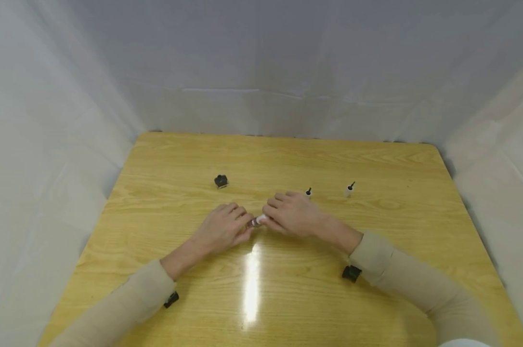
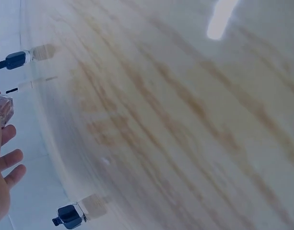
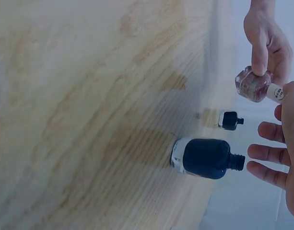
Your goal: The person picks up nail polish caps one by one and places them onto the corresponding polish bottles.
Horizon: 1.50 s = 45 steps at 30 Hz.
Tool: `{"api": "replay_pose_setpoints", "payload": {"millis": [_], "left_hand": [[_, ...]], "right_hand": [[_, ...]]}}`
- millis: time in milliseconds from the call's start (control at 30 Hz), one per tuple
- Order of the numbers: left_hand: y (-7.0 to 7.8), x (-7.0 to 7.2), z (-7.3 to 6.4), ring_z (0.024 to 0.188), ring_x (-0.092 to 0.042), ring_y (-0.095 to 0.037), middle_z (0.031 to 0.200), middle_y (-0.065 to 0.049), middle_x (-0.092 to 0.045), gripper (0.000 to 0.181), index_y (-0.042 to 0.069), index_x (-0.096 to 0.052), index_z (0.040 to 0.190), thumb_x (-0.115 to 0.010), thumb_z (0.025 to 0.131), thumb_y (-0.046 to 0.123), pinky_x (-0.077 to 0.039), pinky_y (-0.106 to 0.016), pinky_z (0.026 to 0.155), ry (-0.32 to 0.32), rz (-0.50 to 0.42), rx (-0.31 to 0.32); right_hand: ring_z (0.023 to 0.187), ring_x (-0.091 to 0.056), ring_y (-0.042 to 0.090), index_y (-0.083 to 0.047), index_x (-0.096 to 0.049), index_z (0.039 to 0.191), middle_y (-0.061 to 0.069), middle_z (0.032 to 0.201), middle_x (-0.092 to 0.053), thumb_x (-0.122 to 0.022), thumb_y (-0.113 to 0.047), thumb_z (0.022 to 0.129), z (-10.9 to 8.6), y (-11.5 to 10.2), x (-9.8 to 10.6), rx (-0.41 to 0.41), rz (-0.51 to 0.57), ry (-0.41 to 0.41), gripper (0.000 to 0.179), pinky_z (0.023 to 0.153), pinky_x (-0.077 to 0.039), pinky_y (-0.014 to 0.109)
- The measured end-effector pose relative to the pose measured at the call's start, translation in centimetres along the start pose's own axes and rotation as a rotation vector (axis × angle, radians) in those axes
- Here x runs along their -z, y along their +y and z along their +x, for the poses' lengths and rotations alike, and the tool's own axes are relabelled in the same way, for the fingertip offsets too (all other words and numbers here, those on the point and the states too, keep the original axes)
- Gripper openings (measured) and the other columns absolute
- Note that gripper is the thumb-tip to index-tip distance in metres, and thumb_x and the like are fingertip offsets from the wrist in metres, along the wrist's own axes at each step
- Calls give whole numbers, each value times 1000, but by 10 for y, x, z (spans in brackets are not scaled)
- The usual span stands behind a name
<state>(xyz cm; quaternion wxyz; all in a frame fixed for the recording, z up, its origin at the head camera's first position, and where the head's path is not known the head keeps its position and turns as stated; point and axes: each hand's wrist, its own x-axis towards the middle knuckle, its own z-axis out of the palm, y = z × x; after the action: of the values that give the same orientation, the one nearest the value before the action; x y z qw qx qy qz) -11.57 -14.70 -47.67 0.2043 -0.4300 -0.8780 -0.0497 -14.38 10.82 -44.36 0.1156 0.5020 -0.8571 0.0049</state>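
My left hand holds a small faceted bottle of pinkish-purple nail polish above the table. My right hand pinches its white cap at the neck. The bottle is tilted, with its cap end towards my right hand. In the right wrist view a dark, uncapped nail polish bottle stands close to my right hand's spread fingers. Another dark, uncapped bottle stands farther off. Only one dark bottle shows in the head view.
Two white caps stand beyond my right hand, brushes upward: a nearer cap and one farther right. The wooden table has pale sheeting behind it and at both sides. Black devices hang under both wrists.
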Motion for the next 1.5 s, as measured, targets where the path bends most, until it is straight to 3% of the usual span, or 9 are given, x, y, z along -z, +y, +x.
{"api": "replay_pose_setpoints", "payload": {"millis": [233,433,567,767,933,1100,1267,1500], "left_hand": [[0,-1,-2,94,-72,-22,100,-3,-77,30,15,-72,112,-77,93,38,-64,-36,81,-16,13,25],[-1,-1,-2,94,-72,-22,100,-3,-77,30,15,-72,111,-77,92,38,-64,-35,81,-11,24,25],[-1,0,-1,95,-72,-22,101,-3,-76,31,16,-72,112,-77,93,38,-63,-34,80,-14,22,25],[-2,3,1,96,-71,-21,102,-2,-76,30,15,-72,114,-75,94,38,-63,-34,80,-34,1,11],[-4,2,1,100,-71,-21,105,-2,-77,29,15,-73,115,-74,96,38,-63,-34,85,-73,-26,-10],[-5,0,1,99,-71,-19,105,-1,-76,26,16,-74,113,-73,98,37,-64,-33,85,-82,-26,-29],[-4,-1,1,97,-71,-19,104,-2,-77,27,15,-74,112,-74,97,37,-64,-32,83,-71,-20,-31],[0,-3,-1,97,-71,-20,103,-2,-77,26,16,-73,113,-74,97,37,-64,-34,82,-53,-20,-11]], "right_hand": [[76,-63,12,-19,-62,88,-3,87,-69,-51,-41,111,1,-9,0,-108,112,-16,33,67,-55,24],[75,-63,12,-19,-64,90,-4,83,-67,-53,-40,110,1,-10,-4,-133,134,14,31,67,-55,25],[81,-67,13,-19,-67,100,-4,90,-69,-51,-41,110,0,-6,-5,-98,113,15,30,73,-60,26],[84,-67,13,-18,-67,110,-3,98,-71,-58,-39,108,-1,2,1,29,42,14,23,80,-63,28],[75,-58,10,-20,-64,110,-5,91,-66,-60,-41,107,0,8,5,150,-71,5,22,70,-57,24],[73,-50,10,-21,-60,108,-7,88,-61,-50,-44,111,2,11,7,243,-197,-12,25,64,-48,22],[70,-44,10,-20,-58,102,-7,84,-57,-50,-44,111,3,11,6,251,-201,-14,26,61,-42,23],[69,-51,10,-22,-64,95,-7,82,-62,-44,-45,113,3,7,1,169,-144,-15,36,61,-45,23]]}}
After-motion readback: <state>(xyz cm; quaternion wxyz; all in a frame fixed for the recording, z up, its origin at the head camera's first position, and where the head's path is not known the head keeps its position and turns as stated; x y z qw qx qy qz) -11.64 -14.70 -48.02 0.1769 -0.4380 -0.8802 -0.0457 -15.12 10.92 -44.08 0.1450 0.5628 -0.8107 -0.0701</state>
